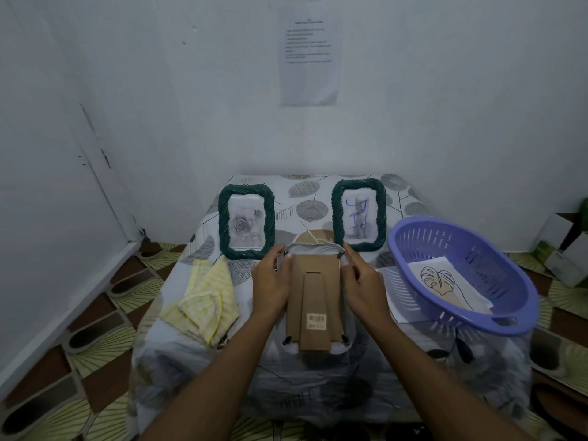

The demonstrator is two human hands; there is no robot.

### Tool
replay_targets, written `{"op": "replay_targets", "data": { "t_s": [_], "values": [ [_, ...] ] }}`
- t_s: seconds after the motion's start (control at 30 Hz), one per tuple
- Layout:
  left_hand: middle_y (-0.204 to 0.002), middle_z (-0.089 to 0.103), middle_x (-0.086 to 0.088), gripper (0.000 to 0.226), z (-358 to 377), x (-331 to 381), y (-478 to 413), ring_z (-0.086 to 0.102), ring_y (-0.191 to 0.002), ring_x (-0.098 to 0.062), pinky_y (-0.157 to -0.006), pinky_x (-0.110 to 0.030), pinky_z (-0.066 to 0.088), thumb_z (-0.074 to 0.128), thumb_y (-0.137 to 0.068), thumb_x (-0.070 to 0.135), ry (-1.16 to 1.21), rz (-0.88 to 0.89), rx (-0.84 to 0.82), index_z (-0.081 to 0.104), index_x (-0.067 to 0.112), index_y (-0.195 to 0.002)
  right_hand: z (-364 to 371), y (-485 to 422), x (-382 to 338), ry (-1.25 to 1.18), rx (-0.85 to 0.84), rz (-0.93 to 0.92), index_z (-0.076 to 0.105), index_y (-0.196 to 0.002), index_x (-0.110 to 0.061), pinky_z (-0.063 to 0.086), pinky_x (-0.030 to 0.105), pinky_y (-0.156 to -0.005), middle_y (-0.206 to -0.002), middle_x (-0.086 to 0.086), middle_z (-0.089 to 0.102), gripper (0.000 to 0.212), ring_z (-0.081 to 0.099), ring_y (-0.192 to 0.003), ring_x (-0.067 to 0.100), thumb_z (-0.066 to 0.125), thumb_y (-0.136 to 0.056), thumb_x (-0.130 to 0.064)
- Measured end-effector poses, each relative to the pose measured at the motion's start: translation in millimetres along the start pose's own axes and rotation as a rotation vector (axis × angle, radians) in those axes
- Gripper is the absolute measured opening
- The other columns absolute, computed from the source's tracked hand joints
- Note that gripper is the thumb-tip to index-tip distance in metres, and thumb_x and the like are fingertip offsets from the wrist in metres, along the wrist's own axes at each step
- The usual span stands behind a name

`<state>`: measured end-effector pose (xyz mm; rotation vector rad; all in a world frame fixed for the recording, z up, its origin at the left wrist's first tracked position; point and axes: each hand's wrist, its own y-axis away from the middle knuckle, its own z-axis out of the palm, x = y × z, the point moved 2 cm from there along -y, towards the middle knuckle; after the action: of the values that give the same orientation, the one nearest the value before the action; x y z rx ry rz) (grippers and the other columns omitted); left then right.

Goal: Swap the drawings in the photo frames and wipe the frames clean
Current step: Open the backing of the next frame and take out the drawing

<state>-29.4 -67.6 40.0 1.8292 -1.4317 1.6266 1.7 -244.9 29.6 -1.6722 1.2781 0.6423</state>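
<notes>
A photo frame [313,297] lies face down in the middle of the table, its brown cardboard back and stand facing up. My left hand [270,281] grips its upper left edge and my right hand [362,284] pinches at its upper right corner clip. Two dark green woven frames stand upright behind it: the left frame [246,221] shows a rose picture, the right frame [359,214] a drawing with blue lines. A yellow checked cloth [203,297] lies to the left. A leaf drawing [442,281] rests in the purple basket [496,313].
The small table [334,377] wears a leaf-patterned cover and stands against a white wall. A printed sheet [308,55] hangs on the wall above. White paper lies under the basket. Boxes [563,246] sit on the patterned floor at the far right.
</notes>
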Motion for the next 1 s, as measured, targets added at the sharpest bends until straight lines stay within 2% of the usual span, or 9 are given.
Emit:
{"op": "replay_targets", "data": {
  "t_s": [0.1,0.2,0.23,0.5,0.63,0.73,0.8,0.9,1.0],
  "values": [
    [-0.105,0.058,0.007,0.025,0,3,4,0.054,-0.097,-0.007,-0.08,-0.017,0.038,0.053,-0.097,0.018,-0.027,0.04,-0.012,0.063,0.009,-0.118,-2,1,-3,0.025,0.037,0.026,0.047,-0.14,-0.033,0.039,0.023,-0.055,-0.063,-0.005,0.058,0.042,0.052,-0.056,0.008,0.045,-0.098,-0.038],
    [-0.103,0.059,0.006,0.025,0,5,8,0.055,-0.093,-0.007,-0.076,-0.012,0.036,0.053,-0.097,0.017,-0.061,0.091,-0.016,0.063,0.007,-0.118,-4,-3,-2,0.056,0.101,0.096,0.056,-0.133,-0.031,0.048,0.028,-0.078,-0.108,0.001,0.07,0.042,0.064,-0.095,0.018,0.05,-0.094,-0.044],
    [-0.102,0.059,0.007,0.025,1,4,8,0.055,-0.094,-0.007,-0.076,-0.012,0.036,0.053,-0.097,0.017,-0.067,0.096,-0.018,0.063,0.007,-0.118,-4,-3,-2,0.066,0.115,0.105,0.058,-0.13,-0.031,0.05,0.031,-0.082,-0.113,0.002,0.07,0.04,0.064,-0.1,0.02,0.051,-0.093,-0.045],
    [-0.105,0.06,0.007,0.027,-1,-2,5,0.058,-0.097,-0.01,-0.079,-0.014,0.04,0.051,-0.097,0.014,-0.039,0.096,-0.043,0.063,0.008,-0.121,-9,-5,-6,0.023,0.097,0.007,0.066,-0.122,-0.024,0.052,0.029,-0.076,-0.106,0.001,0.073,0.03,0.063,-0.081,0.009,0.052,-0.095,-0.026],
    [-0.106,0.062,0.006,0.027,0,-6,6,0.058,-0.097,-0.01,-0.076,-0.001,0.037,0.05,-0.097,0.011,-0.026,0.111,-0.056,0.064,0.007,-0.12,-10,-3,-2,0.013,0.084,0.0,0.064,-0.125,-0.023,0.05,0.025,-0.073,-0.108,0.002,0.072,0.031,0.064,-0.08,0.009,0.052,-0.096,-0.023],
    [-0.112,0.063,0.004,0.028,0,-10,4,0.058,-0.102,-0.01,-0.081,0.001,0.037,0.049,-0.098,0.01,0.001,0.109,-0.085,0.063,0.007,-0.122,-9,-3,1,0.006,0.066,0.0,0.062,-0.127,-0.023,0.05,0.027,-0.069,-0.103,0.005,0.074,0.032,0.063,-0.075,0.013,0.051,-0.097,-0.02],
    [-0.121,0.061,0.004,0.03,-1,-12,3,0.057,-0.11,-0.011,-0.092,-0.006,0.039,0.045,-0.1,0.013,0.049,0.08,-0.132,0.061,0.009,-0.125,-7,-4,4,-0.005,0.017,0.009,0.058,-0.131,-0.023,0.049,0.03,-0.062,-0.091,0.009,0.074,0.036,0.06,-0.065,0.018,0.047,-0.098,-0.018],
    [-0.14,0.05,0.005,0.038,-2,-17,1,0.046,-0.128,-0.007,-0.107,-0.019,0.034,0.039,-0.103,0.023,0.13,-0.015,-0.257,0.049,0.016,-0.139,-7,-8,7,-0.015,-0.027,0.036,0.056,-0.134,-0.019,0.053,0.042,-0.083,-0.111,0.015,0.07,0.037,0.065,-0.095,0.031,0.045,-0.099,-0.013],
    [-0.123,0.057,0.015,0.036,-6,-23,2,0.054,-0.108,0.001,-0.096,-0.017,0.041,0.037,-0.104,0.023,0.154,-0.092,-0.308,0.044,0.025,-0.139,-10,-14,4,-0.102,-0.017,0.078,0.059,-0.129,-0.015,0.047,0.031,-0.092,-0.121,0.005,0.065,0.032,0.059,-0.108,0.019,0.045,-0.1,-0.015]
  ]
}}
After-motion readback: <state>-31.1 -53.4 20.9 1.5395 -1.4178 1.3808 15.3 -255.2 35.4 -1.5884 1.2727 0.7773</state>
